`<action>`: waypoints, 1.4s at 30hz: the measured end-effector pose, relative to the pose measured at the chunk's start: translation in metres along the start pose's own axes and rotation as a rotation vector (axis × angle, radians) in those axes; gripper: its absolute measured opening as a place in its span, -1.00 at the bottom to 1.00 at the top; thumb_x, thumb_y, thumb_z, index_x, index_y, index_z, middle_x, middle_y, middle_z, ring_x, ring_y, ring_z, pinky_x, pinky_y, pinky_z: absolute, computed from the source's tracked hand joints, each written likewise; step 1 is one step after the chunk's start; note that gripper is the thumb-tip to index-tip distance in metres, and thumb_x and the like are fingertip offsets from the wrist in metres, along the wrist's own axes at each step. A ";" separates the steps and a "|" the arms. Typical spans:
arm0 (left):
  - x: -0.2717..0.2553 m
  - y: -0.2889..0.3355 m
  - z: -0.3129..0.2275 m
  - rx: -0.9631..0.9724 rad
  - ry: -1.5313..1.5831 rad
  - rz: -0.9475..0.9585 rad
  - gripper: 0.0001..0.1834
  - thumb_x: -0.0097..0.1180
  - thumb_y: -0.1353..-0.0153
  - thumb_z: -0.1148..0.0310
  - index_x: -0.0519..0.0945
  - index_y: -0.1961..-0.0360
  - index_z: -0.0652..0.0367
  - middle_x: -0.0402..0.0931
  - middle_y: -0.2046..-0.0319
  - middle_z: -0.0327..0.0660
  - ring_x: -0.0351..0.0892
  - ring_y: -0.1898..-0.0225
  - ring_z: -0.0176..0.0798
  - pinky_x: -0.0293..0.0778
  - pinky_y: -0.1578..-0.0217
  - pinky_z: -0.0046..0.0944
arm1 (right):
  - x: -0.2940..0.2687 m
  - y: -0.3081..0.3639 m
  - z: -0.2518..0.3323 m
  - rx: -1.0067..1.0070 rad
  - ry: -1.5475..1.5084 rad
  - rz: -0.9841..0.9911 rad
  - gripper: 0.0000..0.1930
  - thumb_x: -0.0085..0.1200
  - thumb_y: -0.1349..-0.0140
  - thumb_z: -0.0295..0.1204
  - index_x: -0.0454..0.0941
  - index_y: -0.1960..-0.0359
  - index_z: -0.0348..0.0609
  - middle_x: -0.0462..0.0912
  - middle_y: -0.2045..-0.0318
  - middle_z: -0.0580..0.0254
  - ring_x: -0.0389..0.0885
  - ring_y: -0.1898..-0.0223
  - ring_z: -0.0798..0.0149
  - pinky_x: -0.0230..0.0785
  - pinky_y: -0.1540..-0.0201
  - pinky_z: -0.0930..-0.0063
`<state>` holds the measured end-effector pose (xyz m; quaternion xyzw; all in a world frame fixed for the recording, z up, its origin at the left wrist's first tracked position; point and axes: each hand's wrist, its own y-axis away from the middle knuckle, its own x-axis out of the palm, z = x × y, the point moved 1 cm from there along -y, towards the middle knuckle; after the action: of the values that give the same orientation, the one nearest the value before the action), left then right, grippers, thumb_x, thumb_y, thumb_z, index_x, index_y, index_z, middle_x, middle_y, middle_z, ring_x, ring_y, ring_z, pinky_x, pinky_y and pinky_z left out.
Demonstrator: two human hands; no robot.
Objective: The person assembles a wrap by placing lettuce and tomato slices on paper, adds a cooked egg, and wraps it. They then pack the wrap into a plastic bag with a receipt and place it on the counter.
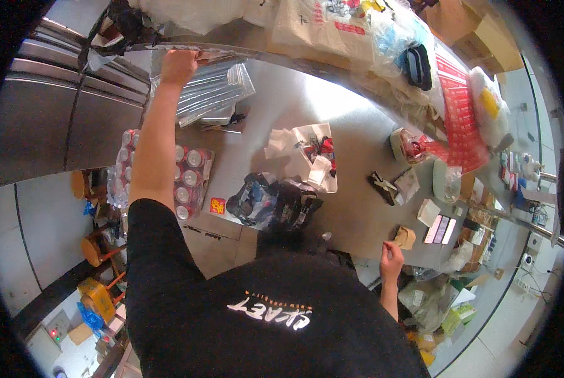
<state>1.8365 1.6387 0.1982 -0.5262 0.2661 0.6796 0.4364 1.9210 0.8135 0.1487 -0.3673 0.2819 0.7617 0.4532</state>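
Note:
My left hand (180,67) reaches far forward to the edge of an upper shelf. Its fingers are closed, and what they grip there is hidden. Right beside it lies a stack of silver foil bags (216,94). My right hand (392,262) is low by the near right edge of the metal table (357,201), fingers curled together; whether anything small is in them does not show. Close to its fingertips sits a brown paper piece (405,238). Under my left forearm stands a pack of red drink cans (190,178) in clear wrap.
Mid-table are a black bag (272,201) and a white paper bag (323,148) with red items. A shelf loaded with plastic bags (323,31) overhangs the far side. On the right lie white containers (446,181) and a phone-like panel (440,230). Wooden stools (91,251) stand left.

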 end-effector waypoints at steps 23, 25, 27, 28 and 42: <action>-0.094 0.175 -0.154 0.283 0.268 -0.538 -0.77 0.19 -0.18 0.47 0.57 0.11 0.12 0.57 0.11 -0.15 0.57 0.05 -0.02 0.53 0.02 -0.02 | 0.043 -0.126 0.109 -0.088 -0.830 0.438 -0.62 0.12 -0.51 -0.23 0.59 -0.18 -0.22 0.76 0.10 0.10 0.73 0.08 0.30 0.59 -0.04 0.36; -0.123 0.218 -0.223 0.329 0.385 -0.482 -0.75 0.19 -0.14 0.43 0.57 0.11 0.11 0.56 0.15 -0.16 0.58 0.06 -0.04 0.52 0.00 -0.03 | 0.051 -0.136 0.123 0.114 -1.144 0.631 -0.40 -0.03 -0.56 0.03 0.45 -0.33 -0.27 0.71 -0.06 0.03 0.71 -0.02 0.23 0.59 -0.11 0.23; -0.148 0.256 -0.286 0.362 0.422 -0.368 -0.75 0.17 -0.14 0.40 0.57 0.13 0.11 0.54 0.18 -0.17 0.57 0.08 -0.07 0.53 0.03 -0.06 | 0.063 -0.145 0.133 0.366 -1.350 0.862 -0.28 -0.08 -0.54 0.14 0.41 -0.35 -0.33 0.66 -0.15 0.01 0.68 -0.07 0.20 0.59 -0.11 0.15; -0.156 0.267 -0.314 0.375 0.487 -0.324 -0.74 0.21 -0.13 0.44 0.61 0.12 0.10 0.57 0.15 -0.21 0.59 0.05 -0.10 0.55 0.00 -0.06 | 0.072 -0.152 0.136 0.378 -1.301 0.880 -0.33 0.00 -0.53 0.06 0.44 -0.31 -0.36 0.68 -0.10 0.03 0.70 -0.02 0.22 0.61 -0.03 0.18; -0.167 0.298 -0.401 -0.704 1.324 0.047 -0.49 0.41 -0.29 0.27 0.59 -0.19 0.28 0.67 -0.06 -0.05 0.68 0.02 -0.19 0.56 -0.01 -0.23 | 0.038 -0.127 0.001 0.243 -1.265 0.871 -0.84 0.33 -0.35 -0.37 0.71 0.14 -0.17 0.71 0.32 0.43 0.63 0.33 0.50 0.50 0.24 0.48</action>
<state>1.7804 1.1151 0.2056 -0.9278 0.2510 0.2752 -0.0234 2.0224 0.8870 0.1056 0.3335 0.1699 0.8997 0.2247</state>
